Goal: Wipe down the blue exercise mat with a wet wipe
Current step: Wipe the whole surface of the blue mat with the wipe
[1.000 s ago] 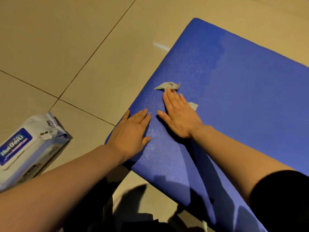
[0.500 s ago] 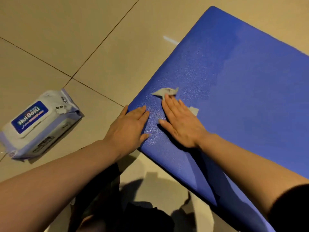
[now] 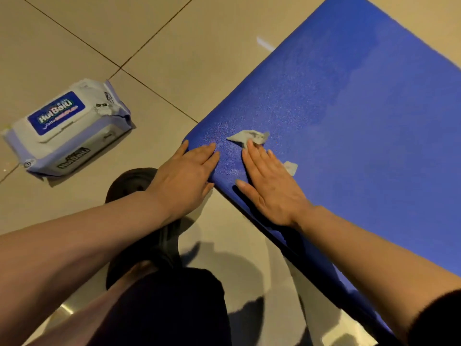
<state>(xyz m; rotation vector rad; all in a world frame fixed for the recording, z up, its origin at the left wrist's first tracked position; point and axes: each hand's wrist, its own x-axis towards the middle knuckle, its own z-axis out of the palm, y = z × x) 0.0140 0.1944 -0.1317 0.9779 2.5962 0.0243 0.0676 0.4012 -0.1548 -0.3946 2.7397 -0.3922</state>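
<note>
- Pack of wipes (image 3: 67, 128) lies on the tile floor (image 3: 199, 58), well left of the mat, lid shut. It sits further into the frame than a second ago; the pack looks untouched, so that is the head camera swinging, not the pack moving.
- Left hand (image 3: 185, 178) lies flat on the near corner of the mat, fingers straight and close together, holding nothing. Same corner, same pose as a second ago. Judgement: it pins the mat so it doesn't slide under the wiping stroke.
- Blue mat (image 3: 361, 146) lies flat on the floor and fills the right half of the view. Its corner stays under both hands across all three frames.
- Right hand (image 3: 269, 186) presses palm-down just beside the left, fingers straight, slightly spread. No pinch or curl visible.
- Wet wipe (image 3: 249, 138) is trapped under that right hand: a crumpled end pokes out past the fingertips, a smaller corner shows at the little-finger side. Same layout as 0.5 s ago.
- Net change: almost none on the mat itself. The hand and wipe sit at about the same spot by the corner; no clear stroke travel.
- Mat sheen beyond the hands looks patchy; can't tell wet from glare.
- Judgement: wiping is in hand at the corner, and most of the mat's surface probably remains to be covered.
</note>
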